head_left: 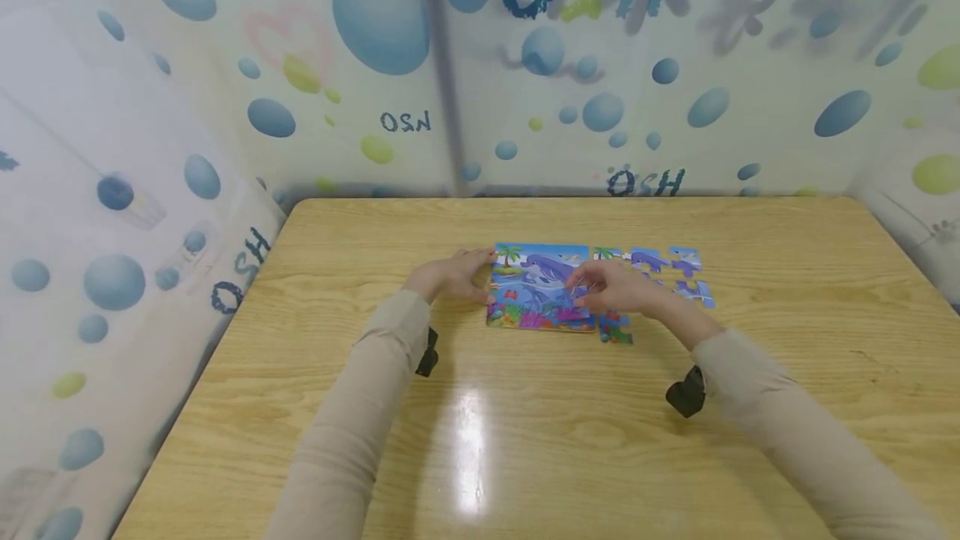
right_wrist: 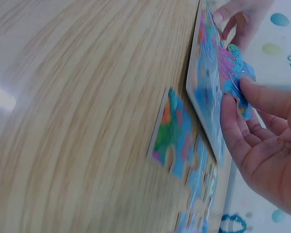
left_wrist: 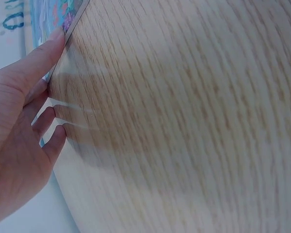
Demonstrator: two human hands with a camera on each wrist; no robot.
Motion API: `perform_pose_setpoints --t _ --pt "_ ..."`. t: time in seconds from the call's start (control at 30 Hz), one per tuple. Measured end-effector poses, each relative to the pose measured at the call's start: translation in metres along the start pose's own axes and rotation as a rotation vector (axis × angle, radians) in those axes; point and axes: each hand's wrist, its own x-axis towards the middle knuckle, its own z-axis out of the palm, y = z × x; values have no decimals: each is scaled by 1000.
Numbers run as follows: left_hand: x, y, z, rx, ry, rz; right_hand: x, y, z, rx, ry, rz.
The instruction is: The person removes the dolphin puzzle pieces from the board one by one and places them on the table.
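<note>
A picture board (head_left: 517, 269) with dolphins, a palm tree and coral lies flat near the table's far side. My left hand (head_left: 453, 275) is at its left edge, thumb and fingers spread apart. In the left wrist view, the thumb of the left hand (left_wrist: 19, 111) touches the board's rim, the other fingers loosely bent. Over the board's right part, my right hand (head_left: 618, 288) pinches a jigsaw piece (right_wrist: 233, 68) with pink and green coral on blue between thumb and fingers. Just right of the board lie partly joined jigsaw pieces (head_left: 649, 261), some hidden by the right hand.
The wooden table (head_left: 555, 432) carries the board and pieces. Behind it and at the left stand walls (head_left: 480, 90) covered with blue and green bubble shapes. Black wrist devices (head_left: 687, 392) hang below both sleeves, close over the tabletop.
</note>
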Motion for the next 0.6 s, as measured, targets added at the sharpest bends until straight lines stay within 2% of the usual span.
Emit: perform_pose_setpoints --t 0.27,0.6 --pt "1 0 0 25 2 6 -19 8 -14 25 12 -4" --pt "3 -2 2 10 7 5 -43 25 -31 40 46 81"
